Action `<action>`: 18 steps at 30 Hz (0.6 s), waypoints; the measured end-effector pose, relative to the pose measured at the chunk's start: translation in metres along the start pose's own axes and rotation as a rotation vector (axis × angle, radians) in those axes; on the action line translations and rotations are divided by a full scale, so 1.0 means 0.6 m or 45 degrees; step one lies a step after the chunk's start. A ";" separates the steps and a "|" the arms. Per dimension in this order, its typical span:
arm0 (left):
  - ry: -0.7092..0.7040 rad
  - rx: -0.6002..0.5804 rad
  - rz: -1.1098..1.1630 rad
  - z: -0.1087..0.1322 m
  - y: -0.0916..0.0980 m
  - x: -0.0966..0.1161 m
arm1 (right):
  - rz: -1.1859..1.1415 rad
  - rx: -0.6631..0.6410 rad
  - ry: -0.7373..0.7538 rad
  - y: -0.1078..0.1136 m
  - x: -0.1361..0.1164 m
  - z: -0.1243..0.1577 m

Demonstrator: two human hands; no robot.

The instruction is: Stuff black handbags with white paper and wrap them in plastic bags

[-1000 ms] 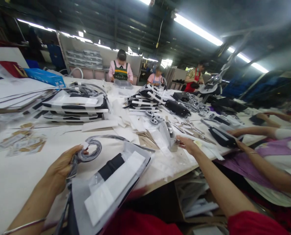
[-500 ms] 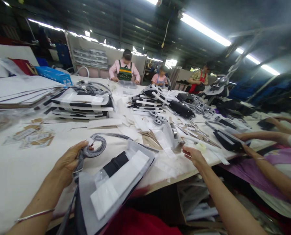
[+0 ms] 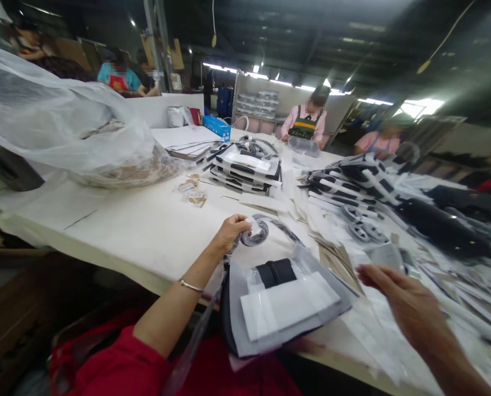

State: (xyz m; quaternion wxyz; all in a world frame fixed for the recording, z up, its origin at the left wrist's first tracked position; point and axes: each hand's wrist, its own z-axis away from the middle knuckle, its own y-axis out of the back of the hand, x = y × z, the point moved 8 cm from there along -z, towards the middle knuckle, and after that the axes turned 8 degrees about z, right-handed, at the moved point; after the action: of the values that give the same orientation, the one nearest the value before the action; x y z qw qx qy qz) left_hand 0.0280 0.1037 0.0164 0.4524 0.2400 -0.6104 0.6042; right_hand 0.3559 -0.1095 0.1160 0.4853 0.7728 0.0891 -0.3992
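Observation:
My left hand is closed in a pinch on a coiled strap wrapped in clear plastic. The strap runs to a dark bag at the table's front edge, covered by pale sheeting. On top of the bag lie a white paper strip and a black strap piece. My right hand is to the right of the bag, in front of a tape dispenser. Its fingertips are drawn together, and blur hides anything between them.
Stacked wrapped bags stand at the back, with more black bags to the right. Small tags lie left of the stack. A large plastic sack sits at the left. A co-worker is across the table.
My view has turned left. My right hand has moved left past the tape dispenser, toward the bag. My left hand keeps its hold on the coiled strap.

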 end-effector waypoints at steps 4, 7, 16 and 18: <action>-0.081 -0.017 -0.037 0.010 -0.004 0.008 | -0.510 -0.532 0.097 -0.201 -0.174 0.023; -0.128 -0.019 -0.054 0.014 -0.003 0.013 | -0.673 -0.649 0.126 -0.286 -0.238 0.029; -0.131 -0.064 -0.078 0.019 -0.005 0.015 | -0.593 -0.668 0.008 -0.365 -0.215 -0.006; -0.128 -0.077 -0.079 0.021 -0.007 0.015 | -0.606 -0.656 -0.046 -0.373 -0.205 -0.007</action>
State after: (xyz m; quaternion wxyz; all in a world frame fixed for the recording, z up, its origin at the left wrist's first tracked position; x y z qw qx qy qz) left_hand 0.0238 0.0934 0.0277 0.4467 0.2751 -0.6426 0.5584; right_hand 0.1586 0.0398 0.0515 0.5594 0.5753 0.3559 -0.4790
